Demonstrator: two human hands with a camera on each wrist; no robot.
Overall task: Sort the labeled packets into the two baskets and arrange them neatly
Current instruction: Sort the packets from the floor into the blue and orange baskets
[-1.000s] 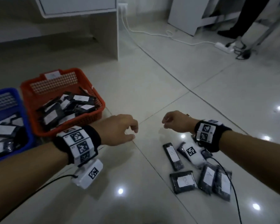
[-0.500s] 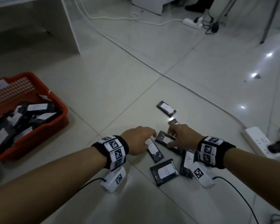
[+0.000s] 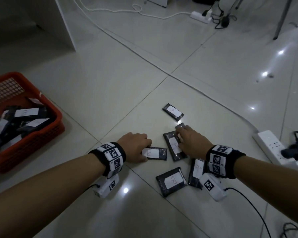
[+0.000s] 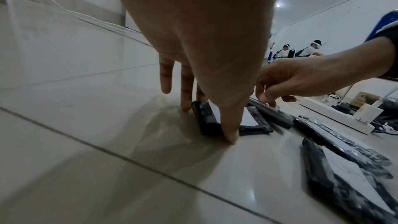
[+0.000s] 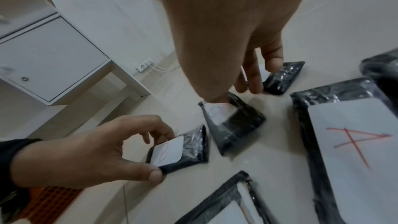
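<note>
- Left hand (image 3: pixel 136 146): thumb and fingers pinch the near end of a black packet (image 3: pixel 155 153) lying flat on the floor (image 3: pixel 110 86); the packet's long axis runs left to right, and its white label reads "B".
- Right hand (image 3: pixel 191 141): fingers curl down onto two packets at once; the thumb presses a packet (image 3: pixel 175 146) whose long axis points away from the person, its letter too blurred to read, while the fingertips touch a smaller packet (image 3: pixel 180 125), mostly hidden beneath them.
- Loose packets: one marked "A" (image 3: pixel 173 112) lies apart, farther off; another "A" (image 3: pixel 197 172) and a "B" (image 3: pixel 172 181) lie near the right wrist.
- Red basket (image 3: pixel 46 134): at the left, cut off by the frame edge, holding jumbled packets with unreadable labels.
- Power strip (image 3: pixel 272 148): at the right edge.
</note>
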